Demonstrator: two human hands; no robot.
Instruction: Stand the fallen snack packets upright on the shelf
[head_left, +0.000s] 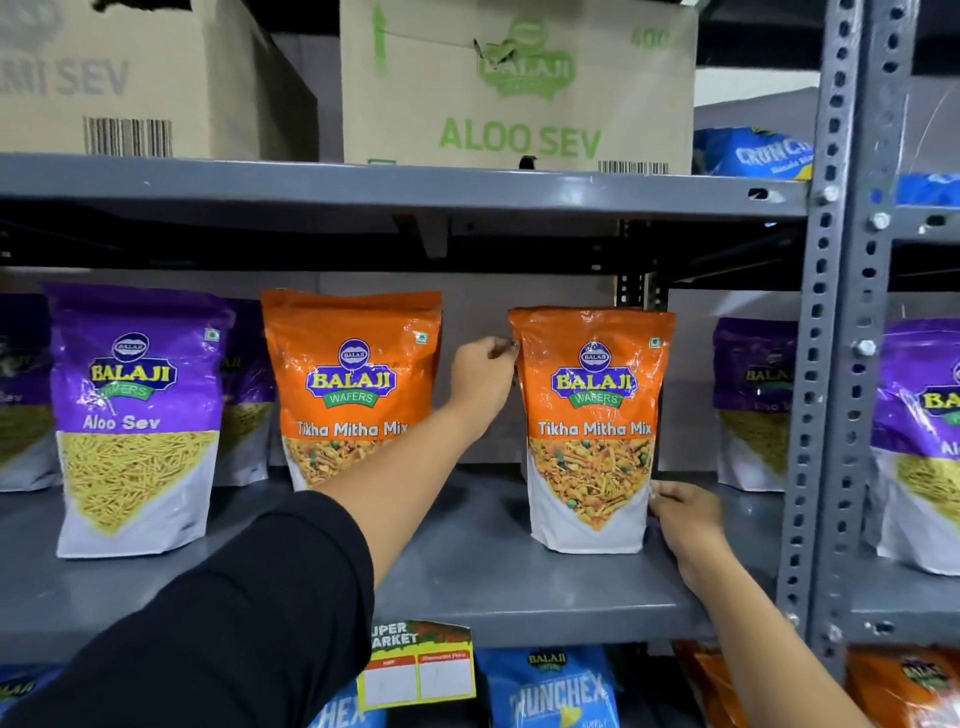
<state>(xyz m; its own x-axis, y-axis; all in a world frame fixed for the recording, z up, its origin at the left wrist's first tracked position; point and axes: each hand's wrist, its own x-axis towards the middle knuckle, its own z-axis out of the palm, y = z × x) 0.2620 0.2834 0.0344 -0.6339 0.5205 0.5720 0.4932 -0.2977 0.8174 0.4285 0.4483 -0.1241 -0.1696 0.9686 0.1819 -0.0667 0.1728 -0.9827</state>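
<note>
An orange Tikha Mitha Mix packet (592, 431) stands upright on the grey shelf (467, 571), right of centre. My left hand (480, 376) pinches its upper left edge. My right hand (685, 519) holds its lower right corner. A second orange Tikha Mitha Mix packet (353, 384) stands upright to the left, partly hidden by my left arm. A purple Aloo Sev packet (135, 421) stands upright further left, with more purple packets behind it.
A perforated grey upright post (831, 364) borders the shelf on the right, with purple packets (919, 447) beyond it. Cardboard cartons (519, 88) sit on the shelf above. A price tag (418, 665) hangs from the shelf's front edge over blue packets (550, 686) below.
</note>
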